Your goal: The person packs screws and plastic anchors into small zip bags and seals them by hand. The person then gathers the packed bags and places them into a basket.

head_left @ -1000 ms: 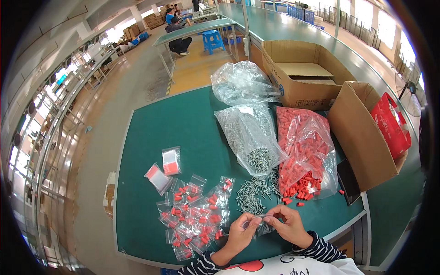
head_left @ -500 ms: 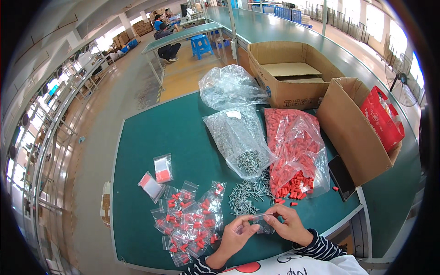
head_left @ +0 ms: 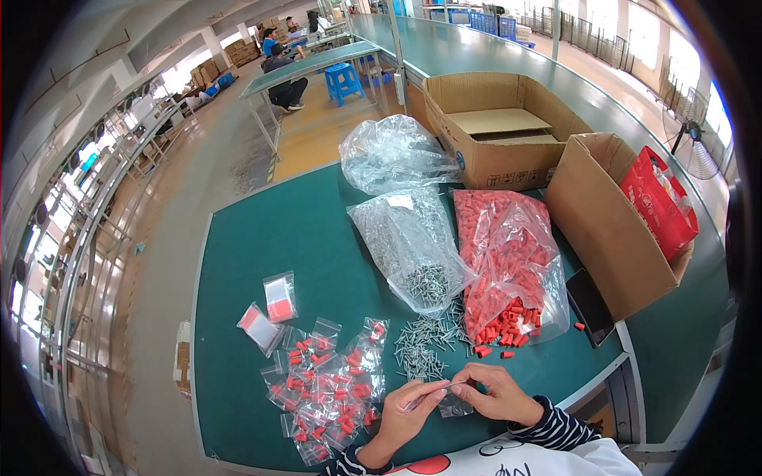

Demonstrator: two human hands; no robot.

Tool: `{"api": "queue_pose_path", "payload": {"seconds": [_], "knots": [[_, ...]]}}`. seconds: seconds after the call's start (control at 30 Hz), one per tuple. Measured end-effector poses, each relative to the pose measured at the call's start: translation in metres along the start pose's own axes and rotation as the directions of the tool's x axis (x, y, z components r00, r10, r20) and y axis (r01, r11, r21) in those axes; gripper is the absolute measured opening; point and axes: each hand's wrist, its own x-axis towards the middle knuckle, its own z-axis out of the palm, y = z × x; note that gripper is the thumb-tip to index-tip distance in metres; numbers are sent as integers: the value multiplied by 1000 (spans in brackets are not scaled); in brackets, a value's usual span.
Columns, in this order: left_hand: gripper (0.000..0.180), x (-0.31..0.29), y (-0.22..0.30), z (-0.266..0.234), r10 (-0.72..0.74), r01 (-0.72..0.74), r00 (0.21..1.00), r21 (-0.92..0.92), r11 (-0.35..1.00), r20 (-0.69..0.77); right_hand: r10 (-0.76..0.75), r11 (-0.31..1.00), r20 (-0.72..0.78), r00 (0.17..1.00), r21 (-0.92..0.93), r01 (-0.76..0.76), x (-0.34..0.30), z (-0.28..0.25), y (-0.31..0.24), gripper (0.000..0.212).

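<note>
Both hands (head_left: 452, 401) pinch one small, clear plastic bag (head_left: 454, 403).

Both hands near edge, close together. Left hand (head_left: 406, 412) fingers pinched, pointing right. Right hand (head_left: 498, 394) curled, fingertips pinched toward left. Striped sleeves on both wrists.

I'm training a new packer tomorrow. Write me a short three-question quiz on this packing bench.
1. True or false: the big bag of red plugs lies to the right of the bag of screws.
2. What do the left hand and right hand hold between them?
A. a cardboard box
B. a small clear bag
C. a blue stool
3. Fill in: the loose screws lie on a ____ table.

Key: 1 true; 2 B; 3 green
</note>
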Motion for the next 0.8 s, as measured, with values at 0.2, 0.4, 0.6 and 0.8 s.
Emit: {"api": "queue_pose_path", "payload": {"seconds": [0.2, 0.4, 0.6, 0.8], "knots": [[13, -1, -3, 0, 138, -133, 985, 56, 990, -108, 4, 1000, -64, 998, 31, -2, 1, 5, -5, 13], [13, 3, 2, 2, 250, -235, 943, 93, 968, -220, -181, 971, -178, 967, -188, 147, 6, 4, -12, 13], [15, 5, 5, 3, 336, -305, 924, 177, 936, -181, -127, 992, -296, 947, -60, 114, 13, 17, -16, 14], [18, 3, -2, 2, 340, -297, 922, 226, 928, -184, -189, 939, -39, 981, -299, 169, 10, 0, -25, 15]]}}
